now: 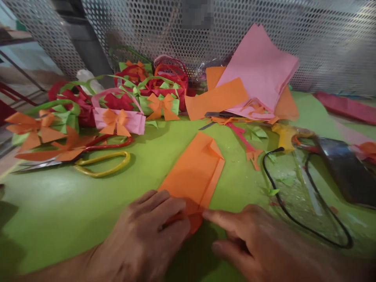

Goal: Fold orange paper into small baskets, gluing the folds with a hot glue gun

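Note:
A folded strip of orange paper (195, 172) lies on the green tabletop (73, 211), running away from me with a small folded corner at its far end. My left hand (149, 239) rests on the strip's near end, fingers curled and pressing the paper flat. My right hand (252, 243) lies just right of that end, its index finger stretched out and touching the paper's near corner, the other fingers curled under.
Yellow-handled scissors (100, 164) lie at the left beside several paper baskets with bows (119, 119). Pink and orange sheets (252, 74) lean on the mesh wall at the back. A black cable (296, 219), a phone-like slab (343, 168) and paper scraps sit on the right.

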A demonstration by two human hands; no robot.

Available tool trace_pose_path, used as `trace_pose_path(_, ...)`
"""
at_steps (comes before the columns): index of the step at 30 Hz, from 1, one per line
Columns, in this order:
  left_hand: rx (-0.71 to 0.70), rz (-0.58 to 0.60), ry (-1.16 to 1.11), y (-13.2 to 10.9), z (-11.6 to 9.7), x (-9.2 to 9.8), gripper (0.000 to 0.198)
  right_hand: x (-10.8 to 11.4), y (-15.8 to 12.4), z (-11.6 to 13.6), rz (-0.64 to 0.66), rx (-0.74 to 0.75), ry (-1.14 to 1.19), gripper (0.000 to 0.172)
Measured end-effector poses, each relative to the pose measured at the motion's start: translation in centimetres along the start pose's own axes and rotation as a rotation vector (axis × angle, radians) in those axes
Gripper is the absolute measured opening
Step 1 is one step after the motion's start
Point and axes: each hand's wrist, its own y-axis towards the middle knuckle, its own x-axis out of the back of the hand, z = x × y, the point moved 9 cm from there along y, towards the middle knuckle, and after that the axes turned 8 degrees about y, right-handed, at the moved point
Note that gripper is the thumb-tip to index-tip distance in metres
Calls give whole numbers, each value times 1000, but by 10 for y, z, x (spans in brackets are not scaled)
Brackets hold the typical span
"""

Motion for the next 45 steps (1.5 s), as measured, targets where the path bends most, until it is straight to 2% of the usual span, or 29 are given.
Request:
trace_pose_path(3, -30, 14, -92, 4, -2, 1, 18, -9, 1, -12, 131, -142, 215, 31)
trace_pose_path(7, 64, 42, -117, 7, 4, -2, 17, -19, -1, -23, 208, -250, 408, 34)
trace_pose_path(10, 132, 59, -115, 9, 9, -6, 17, -19, 0, -25, 192, -247, 416, 28)
trace_pose_path(14, 197, 83, -151, 11, 16, -11, 19, -13, 2, -19, 149, -219, 277, 28)
trace_pose_path(17, 194, 68, -154, 13, 18, -10, 18, -7, 3, -9, 67, -125, 87, 32)
trace_pose_path(21, 196, 60, -145, 14, 17, -9, 20, 2, -8, 12, -201, 149, -243, 29)
trace_pose_path(23, 206, 77, -149, 14, 17, -10, 20, -1, -16, 21, -303, 275, -373, 31)
trace_pose_path(25, 227, 101, -150, 13, 19, -12, 20, -7, -22, 26, -351, 361, -483, 33)
trace_pose_path(30, 242, 112, -157, 12, 20, -14, 20, -20, -28, 34, -337, 491, -645, 35)
trace_pose_path(45, 233, 119, -120, 16, 21, -14, 20, -17, -26, 31, -328, 455, -604, 35)
